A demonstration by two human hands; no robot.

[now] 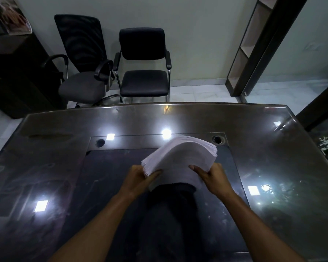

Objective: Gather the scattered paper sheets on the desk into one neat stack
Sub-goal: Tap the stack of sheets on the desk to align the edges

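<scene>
Item: paper stack [180,159], white, thick, all sheets already in one bundle. Location: held above the middle of the desk [273,167], nearer the person's edge than the far edge; whether its lower edge touches the desk cannot be told. Condition: bowed upward, far end drooping; sheet edges fanned and uneven at the left and far right corners.

Left hand [142,176]: clamped on the stack's near left corner, thumb on top, fingers beneath.
Right hand [214,176]: clamped on the near right side, thumb laid across the top sheet.

Desk: dark, glossy, with lamp reflections; no loose sheets visible on it.
Beyond the far edge: two chairs [144,63] against the wall.

Step in hand, by judgement: squaring up, gathering apparently done.
Next move calls for: tapping the edges against the desk to align them, then laying the stack flat.
</scene>
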